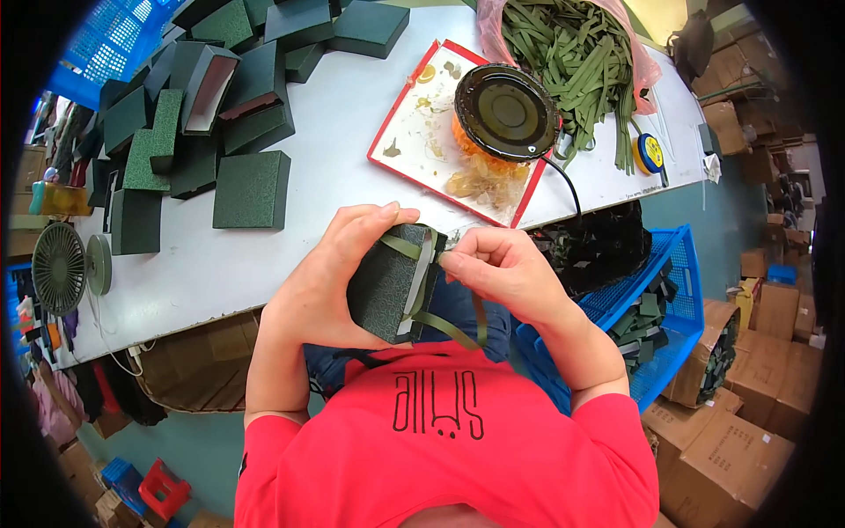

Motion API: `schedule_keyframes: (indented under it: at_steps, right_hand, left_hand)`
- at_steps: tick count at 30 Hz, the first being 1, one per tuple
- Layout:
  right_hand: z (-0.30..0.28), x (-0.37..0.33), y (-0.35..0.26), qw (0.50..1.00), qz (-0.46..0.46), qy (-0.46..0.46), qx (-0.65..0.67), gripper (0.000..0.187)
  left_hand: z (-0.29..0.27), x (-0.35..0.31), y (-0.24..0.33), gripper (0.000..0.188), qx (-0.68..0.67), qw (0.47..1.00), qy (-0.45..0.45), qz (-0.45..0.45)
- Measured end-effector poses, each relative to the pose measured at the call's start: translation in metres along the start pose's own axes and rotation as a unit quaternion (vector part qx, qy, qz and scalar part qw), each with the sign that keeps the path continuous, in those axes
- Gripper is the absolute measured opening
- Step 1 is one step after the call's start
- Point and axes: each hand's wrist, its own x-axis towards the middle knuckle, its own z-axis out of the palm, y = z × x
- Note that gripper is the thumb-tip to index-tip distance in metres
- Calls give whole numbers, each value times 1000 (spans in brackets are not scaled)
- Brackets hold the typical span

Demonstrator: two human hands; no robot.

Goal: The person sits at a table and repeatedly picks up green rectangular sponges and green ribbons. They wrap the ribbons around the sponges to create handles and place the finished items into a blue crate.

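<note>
My left hand [327, 275] is wrapped round a small dark green box [378, 295], held tilted above my lap. Olive green ribbon [444, 327] runs along the box's pale open edge, and its loose ends hang down on the right. At that edge, my right hand [498, 268] pinches thumb and forefinger together by the ribbon. Whatever small part lies between those fingertips is mostly hidden. Beyond my hands, a lone green box [251, 191] lies on the white table [326, 150].
Many green boxes [290, 25] are heaped at the table's far left, near a small fan [59, 268]. A glue pot [507, 113] with a black rim stands on a red-edged board [396, 132]. Ribbons [581, 62] fill a pink bag. A blue crate [678, 308] sits at right.
</note>
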Motion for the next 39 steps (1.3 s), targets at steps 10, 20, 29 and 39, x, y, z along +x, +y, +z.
schedule_keyframes:
  at_steps: [10, 20, 29, 39]
  right_hand:
    - [-3, 7, 6, 998, -1, -30, -53, 23]
    - [-10, 18, 25, 991, -7, -35, -129, 26]
    - [-18, 10, 7, 994, 17, -75, -78, 27]
    - [-2, 21, 29, 988, -42, 3, -146, 35]
  left_hand:
    - [-4, 4, 9, 111, 43, 999, -19, -10]
    - [-9, 12, 23, 100, 183, 978, -101, 24]
    - [-7, 1, 10, 96, 124, 992, -31, -9]
    - [0, 4, 17, 91, 215, 974, -75, -7]
